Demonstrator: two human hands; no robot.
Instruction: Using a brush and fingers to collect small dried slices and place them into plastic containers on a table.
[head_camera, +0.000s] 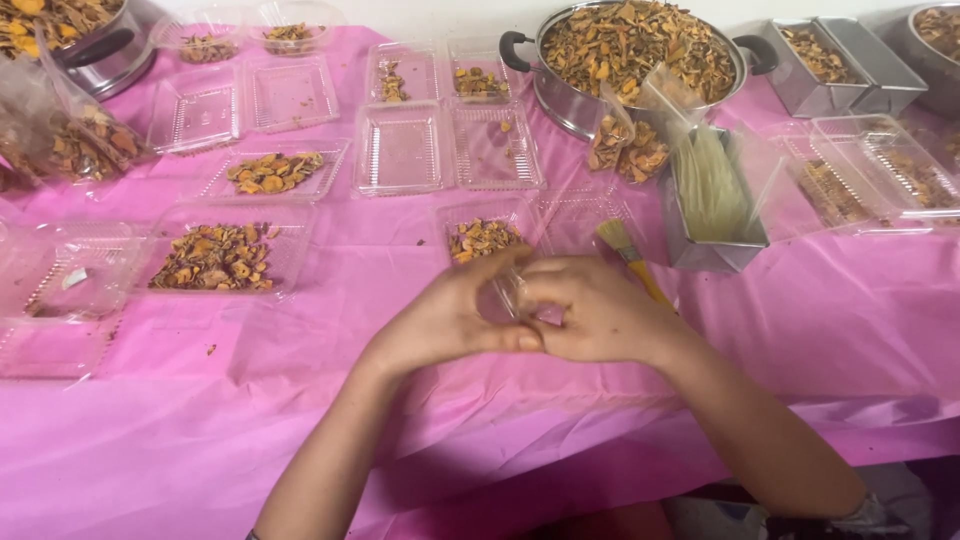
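At the near edge of the pink table cover, the left hand and the right hand meet, fingers curled toward each other and pressed on the clear plastic box between them. The left fingertips lie on the front of its lid and the right hand pinches the same edge, it seems to hold the lid down. Inside the box, at its far part, is a portion of dried orange slices. Just beside the right hand lies a brush with yellow handle, partly hidden by it. Further out stand a steel tin with pale strips, a big steel pot of slices, and many more clear trays, some filled, some empty, crowding the reach to the pot
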